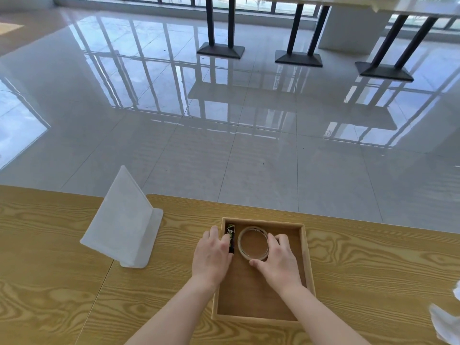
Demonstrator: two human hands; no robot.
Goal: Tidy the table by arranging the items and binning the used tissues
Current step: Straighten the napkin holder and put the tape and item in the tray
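Tabletop (373, 257): light wood grain, seam left of centre.
Wooden tray (307, 257): square, shallow, centre of tabletop.
Tape roll (254, 256): clear, flat in tray's far part.
Black tube (230, 232): lying along tray's left wall, just beside the roll.
Left hand (211, 255): over left wall, fingertips on tube.
Right hand (280, 261): fingers curled around roll's right edge.
Acrylic sign stand (124, 220): frosted, upright, left of tray.
Used tissues (445, 322): crumpled, white, at right frame edge, well apart from tray.

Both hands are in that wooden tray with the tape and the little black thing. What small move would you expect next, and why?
Probably letting go of the tape roll and reaching right for the crumpled tissues: roll and black tube already sit in the tray, tissues remain unbinned.
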